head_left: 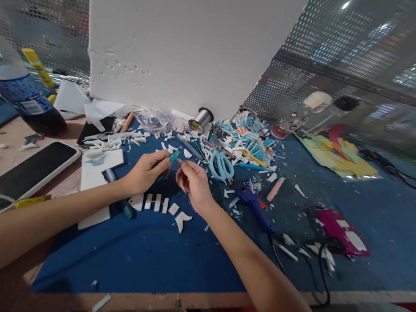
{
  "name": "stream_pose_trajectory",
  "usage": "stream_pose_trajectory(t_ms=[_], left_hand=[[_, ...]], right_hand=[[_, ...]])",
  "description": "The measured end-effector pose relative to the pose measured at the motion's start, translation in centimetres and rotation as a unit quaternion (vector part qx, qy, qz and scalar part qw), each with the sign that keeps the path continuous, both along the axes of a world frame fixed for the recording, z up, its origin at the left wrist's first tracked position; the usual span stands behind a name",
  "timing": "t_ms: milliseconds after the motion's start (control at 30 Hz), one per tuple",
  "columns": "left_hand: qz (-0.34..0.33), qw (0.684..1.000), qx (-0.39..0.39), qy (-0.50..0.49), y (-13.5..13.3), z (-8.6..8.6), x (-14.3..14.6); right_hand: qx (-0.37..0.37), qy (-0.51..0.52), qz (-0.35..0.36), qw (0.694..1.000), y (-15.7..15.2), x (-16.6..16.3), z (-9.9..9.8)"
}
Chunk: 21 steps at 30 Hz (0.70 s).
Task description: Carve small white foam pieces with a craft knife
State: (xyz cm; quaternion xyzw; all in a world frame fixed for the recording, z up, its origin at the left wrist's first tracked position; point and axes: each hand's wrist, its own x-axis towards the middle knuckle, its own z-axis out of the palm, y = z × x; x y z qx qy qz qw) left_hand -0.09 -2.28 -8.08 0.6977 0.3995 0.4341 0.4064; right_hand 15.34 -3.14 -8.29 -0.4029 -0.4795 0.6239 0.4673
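Observation:
My left hand [146, 171] pinches a small teal piece [174, 156] between thumb and fingertips, above the blue mat. Close beside it, my right hand [193, 182] has its fingers pressed together near the teal piece; what they hold is too small to make out. Below both hands, white foam cutouts lie in a row: a rounded piece [136, 201], several small blocks [157, 203] and a forked, tail-like piece [181, 220]. A teal-handled tool [129, 210] lies by the rounded piece, partly over a white foam sheet [96, 176].
Beyond my hands are light blue scissors [222, 166], a wire spool [201, 120] and a heap of foam scraps [247, 138]. A blue glue gun [256, 209] and magenta packet [344, 232] lie right. Leftward are a phone [26, 170] and cola bottle [20, 89]. A white board [191, 39] stands behind.

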Motion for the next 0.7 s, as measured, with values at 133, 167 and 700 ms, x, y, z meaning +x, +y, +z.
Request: stream_pose_trajectory(t_ms=[133,167,700], left_hand=[[0.056,0.996,-0.020,-0.068,0.1,0.0,0.0],[0.055,0.995,-0.027,-0.081,0.1,0.1,0.0],[-0.048,0.996,-0.067,-0.031,0.2,-0.1,0.3]], right_hand=[[0.082,-0.112,-0.180,0.974,0.4,0.8,-0.4],[0.126,-0.155,-0.226,0.953,0.4,1.0,-0.4],[0.294,-0.407,-0.108,0.858,-1.0,-0.1,0.0]])
